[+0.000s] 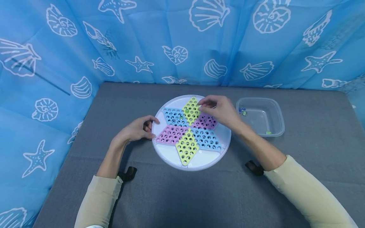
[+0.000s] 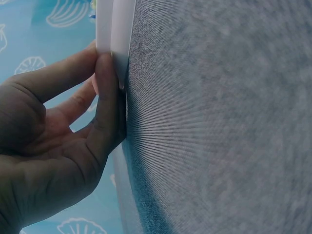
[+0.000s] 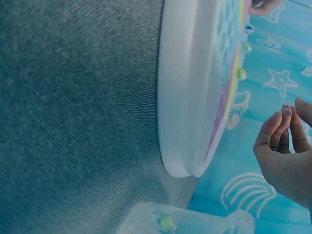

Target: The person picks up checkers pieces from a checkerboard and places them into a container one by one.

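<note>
A round white Chinese checkers board [image 1: 200,157] with a star of yellow, blue and pink holed sections lies on the grey table. My left hand [image 1: 138,129] grips its left rim, thumb and fingers at the edge, as the left wrist view also shows. Over the upper right of the star is my right hand [image 1: 220,109], thumb and fingertips drawn close together near the yellow point; I cannot tell whether a marble is between them. Green marbles [image 1: 186,111] sit in the yellow and blue sections, and a blue marble [image 1: 173,121] is in the left blue section.
Right of the board stands a clear plastic container [image 1: 280,125] with several blue and green marbles [image 1: 244,113] in it. A blue curtain with white shells [image 1: 176,55] hangs behind and left of the table [image 1: 182,196]. Black wrist straps [image 1: 130,173] show at both forearms.
</note>
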`<action>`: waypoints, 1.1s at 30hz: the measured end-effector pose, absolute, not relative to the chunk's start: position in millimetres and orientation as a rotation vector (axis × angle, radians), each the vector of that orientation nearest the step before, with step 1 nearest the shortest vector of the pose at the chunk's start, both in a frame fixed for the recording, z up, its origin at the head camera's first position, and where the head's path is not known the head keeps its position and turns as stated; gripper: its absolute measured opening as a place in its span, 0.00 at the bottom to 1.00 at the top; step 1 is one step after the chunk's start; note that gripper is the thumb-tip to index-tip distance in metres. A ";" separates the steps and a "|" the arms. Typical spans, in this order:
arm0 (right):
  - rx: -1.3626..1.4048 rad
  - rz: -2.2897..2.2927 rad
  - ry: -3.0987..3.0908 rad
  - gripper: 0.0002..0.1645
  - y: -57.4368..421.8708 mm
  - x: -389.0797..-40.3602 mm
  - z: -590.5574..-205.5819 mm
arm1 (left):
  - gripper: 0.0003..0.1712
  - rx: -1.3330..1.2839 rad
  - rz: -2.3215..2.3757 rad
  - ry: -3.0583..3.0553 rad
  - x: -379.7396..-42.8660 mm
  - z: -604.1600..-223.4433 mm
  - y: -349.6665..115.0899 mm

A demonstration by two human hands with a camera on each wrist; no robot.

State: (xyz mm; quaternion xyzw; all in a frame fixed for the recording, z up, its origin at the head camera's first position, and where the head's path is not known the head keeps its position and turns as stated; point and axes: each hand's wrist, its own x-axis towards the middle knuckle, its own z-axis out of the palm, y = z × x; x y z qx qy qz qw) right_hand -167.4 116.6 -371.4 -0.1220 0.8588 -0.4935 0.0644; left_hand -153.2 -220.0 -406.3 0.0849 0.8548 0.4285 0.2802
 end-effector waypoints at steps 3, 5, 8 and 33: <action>-0.380 -1.476 2.592 0.13 112.9 -170.5 -376.8 | 0.29 0.226 1.144 2.295 -153.3 -406.9 -220.1; -0.381 -1.462 2.586 0.13 110.9 -172.7 -380.1 | 0.29 0.222 1.144 2.293 -153.3 -406.9 -220.1; -0.383 -1.433 2.581 0.14 108.0 -176.0 -385.3 | 0.29 0.233 1.143 2.288 -153.4 -406.6 -220.2; -0.500 -1.237 2.545 0.16 89.7 -201.7 -406.4 | 0.29 0.198 1.151 2.271 -152.5 -404.8 -219.2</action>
